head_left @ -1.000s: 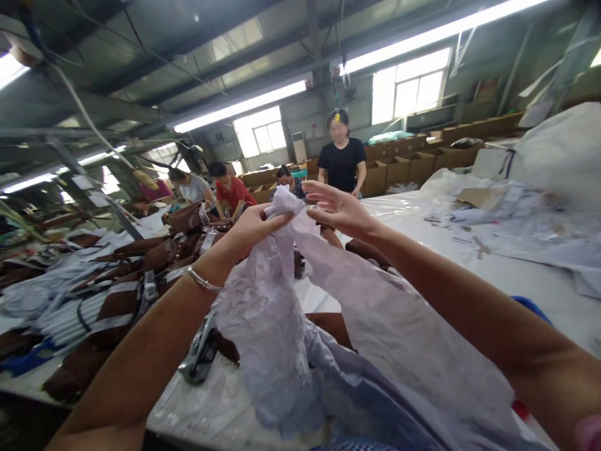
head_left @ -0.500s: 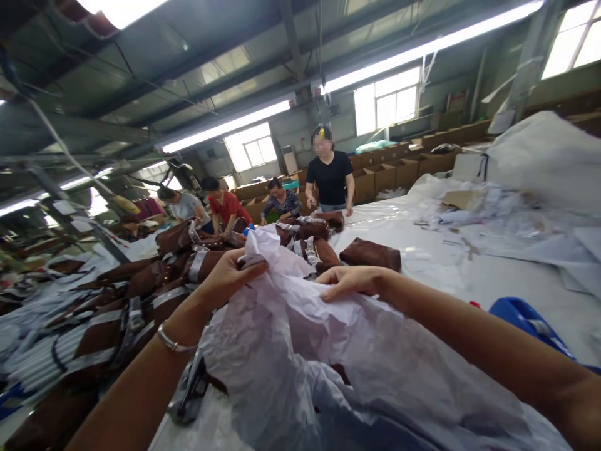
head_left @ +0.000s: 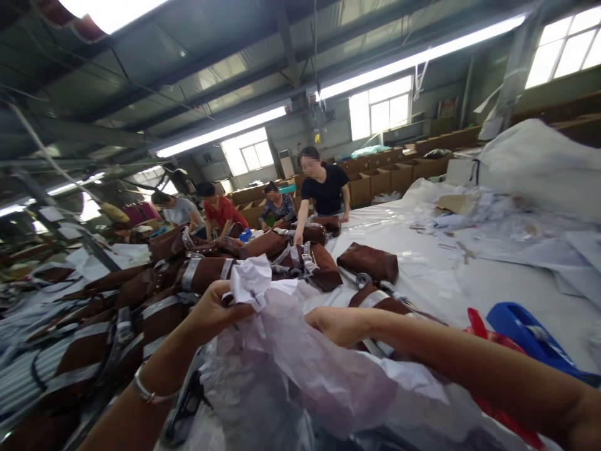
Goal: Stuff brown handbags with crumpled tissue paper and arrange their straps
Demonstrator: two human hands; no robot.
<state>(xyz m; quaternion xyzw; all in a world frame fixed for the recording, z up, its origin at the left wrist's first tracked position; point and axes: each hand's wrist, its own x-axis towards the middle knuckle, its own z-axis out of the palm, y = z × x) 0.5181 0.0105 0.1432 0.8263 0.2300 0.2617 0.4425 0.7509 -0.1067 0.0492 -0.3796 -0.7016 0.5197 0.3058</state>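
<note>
The left hand (head_left: 213,315), fingers nearly closed, pinches one white paper (head_left: 319,382); the right hand (head_left: 342,326) curls beside it, whether gripping I cannot tell. At four o'clock, one blue dispenser (head_left: 530,335).

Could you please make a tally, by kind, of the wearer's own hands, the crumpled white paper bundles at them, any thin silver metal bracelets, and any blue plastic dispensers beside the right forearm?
Left hand and right hand, bare: 2
Crumpled white paper bundle: 1 (separate sheets cannot be counted)
Thin silver metal bracelet: 1
Blue plastic dispenser: 1
Total: 5
</note>
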